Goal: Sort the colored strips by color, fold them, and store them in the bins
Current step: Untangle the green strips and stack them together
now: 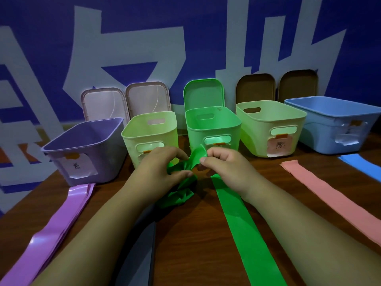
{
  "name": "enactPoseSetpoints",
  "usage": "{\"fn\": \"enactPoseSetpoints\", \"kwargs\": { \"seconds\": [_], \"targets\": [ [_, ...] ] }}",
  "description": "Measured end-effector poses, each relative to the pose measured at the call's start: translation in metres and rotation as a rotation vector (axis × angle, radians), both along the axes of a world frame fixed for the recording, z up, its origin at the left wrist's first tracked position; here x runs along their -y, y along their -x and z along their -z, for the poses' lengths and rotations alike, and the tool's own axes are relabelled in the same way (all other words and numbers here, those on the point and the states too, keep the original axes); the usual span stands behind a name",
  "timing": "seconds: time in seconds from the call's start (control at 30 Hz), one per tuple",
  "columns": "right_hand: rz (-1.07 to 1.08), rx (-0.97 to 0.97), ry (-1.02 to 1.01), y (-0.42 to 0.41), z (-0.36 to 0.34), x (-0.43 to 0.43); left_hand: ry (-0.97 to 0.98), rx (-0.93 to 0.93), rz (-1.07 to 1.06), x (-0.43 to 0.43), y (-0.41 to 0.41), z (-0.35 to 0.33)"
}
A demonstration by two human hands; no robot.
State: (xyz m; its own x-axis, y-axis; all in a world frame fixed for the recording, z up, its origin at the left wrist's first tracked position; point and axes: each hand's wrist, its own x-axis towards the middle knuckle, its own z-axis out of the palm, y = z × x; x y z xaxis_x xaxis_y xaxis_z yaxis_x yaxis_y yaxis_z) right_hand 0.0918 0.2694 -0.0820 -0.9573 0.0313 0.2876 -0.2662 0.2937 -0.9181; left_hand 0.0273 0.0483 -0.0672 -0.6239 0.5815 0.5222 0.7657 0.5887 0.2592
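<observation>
While hands (pixel 158 168) (pixel 225 169) pinch green strip (pixel 180 193), bins (pixel 194 137) stand behind

wooden table (pixel 185 240) under a row of bins (pixel 194 139), with purple strips (pixel 61 219), green strip (pixel 243 234), pink strip (pixel 329 195), blue strip (pixel 362 164)

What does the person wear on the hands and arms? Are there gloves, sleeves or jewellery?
Nothing worn shows. The left hand and the right hand are bare: no gloves, no rings. The left forearm and the right forearm are bare too: no sleeve, watch or bracelet in view.
</observation>
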Motion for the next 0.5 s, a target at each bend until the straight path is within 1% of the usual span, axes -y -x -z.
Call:
{"fn": "enactPoseSetpoints", "kwargs": {
  "seconds": [0.2, 0.33, 0.4, 0.5],
  "targets": [
    [-0.034, -0.019, -0.014, 0.001, 0.003, -0.001, -0.087, 0.013, 0.038, 0.0, 0.005, 0.003],
    [-0.064, 0.016, 0.009, 0.001, 0.002, -0.001, -0.123, -0.003, 0.044, 0.002, 0.003, 0.002],
    [-0.094, 0.035, 0.06, 0.0, 0.0, 0.0, -0.172, 0.011, 0.049, 0.001, 0.0, 0.0],
    [-0.187, 0.053, 0.252, 0.004, 0.0, -0.003, -0.235, 0.051, 0.061, 0.001, -0.005, -0.003]
  ]
}}
